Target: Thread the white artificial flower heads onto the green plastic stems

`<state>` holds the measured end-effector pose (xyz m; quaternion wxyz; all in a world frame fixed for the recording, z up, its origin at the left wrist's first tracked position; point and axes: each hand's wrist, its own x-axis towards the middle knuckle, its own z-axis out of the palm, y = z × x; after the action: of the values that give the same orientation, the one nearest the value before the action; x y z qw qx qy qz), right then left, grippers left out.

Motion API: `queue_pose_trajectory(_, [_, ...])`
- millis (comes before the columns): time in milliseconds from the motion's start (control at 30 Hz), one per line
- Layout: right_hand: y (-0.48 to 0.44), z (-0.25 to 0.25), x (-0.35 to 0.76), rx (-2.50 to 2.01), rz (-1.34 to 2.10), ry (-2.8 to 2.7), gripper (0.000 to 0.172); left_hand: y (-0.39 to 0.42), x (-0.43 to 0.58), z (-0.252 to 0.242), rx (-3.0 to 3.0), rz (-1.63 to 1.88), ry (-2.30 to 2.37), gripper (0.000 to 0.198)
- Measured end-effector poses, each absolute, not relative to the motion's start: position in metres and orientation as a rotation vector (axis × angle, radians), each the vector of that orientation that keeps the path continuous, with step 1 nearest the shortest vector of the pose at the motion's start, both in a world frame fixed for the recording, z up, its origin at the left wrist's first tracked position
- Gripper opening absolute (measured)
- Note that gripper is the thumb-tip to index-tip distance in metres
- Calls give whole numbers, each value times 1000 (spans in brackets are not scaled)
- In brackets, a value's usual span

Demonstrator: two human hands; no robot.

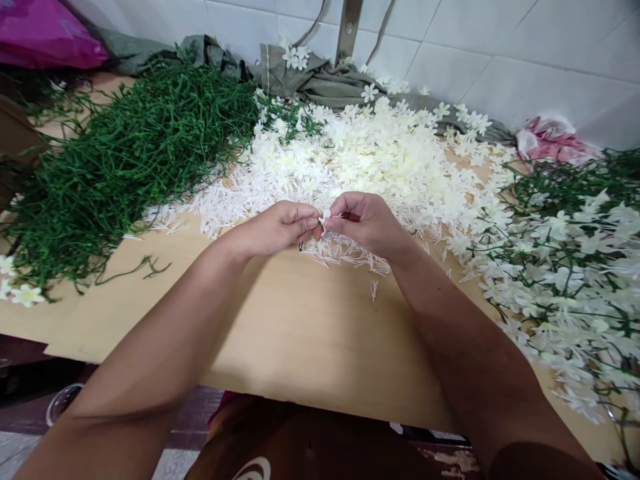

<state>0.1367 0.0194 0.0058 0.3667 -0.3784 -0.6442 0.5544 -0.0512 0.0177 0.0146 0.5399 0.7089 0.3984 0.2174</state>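
My left hand [280, 228] and my right hand [365, 221] meet above the middle of the tan board [290, 333], fingers curled and pinched together. Between the fingertips sits a small white plastic flower piece [326, 216]. A thin green stem end [303, 247] peeks out under my left hand. Just behind the hands lies a wide heap of loose white and cream artificial flowers [370, 153] and thin white stamen pieces [250, 193].
A big pile of green plastic stems [135, 147] fills the left. Finished stems with white flowers [570, 280] lie on the right. Grey-green cloth [320, 80] and a pink bag [550, 140] rest against the white tiled wall; a magenta bag [45, 33] sits far left.
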Motion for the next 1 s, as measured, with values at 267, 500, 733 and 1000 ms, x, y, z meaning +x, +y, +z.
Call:
queue_pose_trajectory(267, [21, -8, 133, -916, 1557, -1569, 36, 16, -52, 15, 1707, 397, 953, 18])
queue_pose_trajectory(500, [21, -13, 134, -929, 1567, -1599, 43, 15, -47, 15, 1623, 401, 938, 20])
queue_pose_trajectory(733, [22, -15, 133, -986, 1585, -1591, 45, 16, -45, 11, 1641, 399, 960, 23])
queue_pose_trajectory(1000, [24, 1, 146, -846, 1521, -1541, 34, 16, -36, 20, 1649, 639, 917, 29])
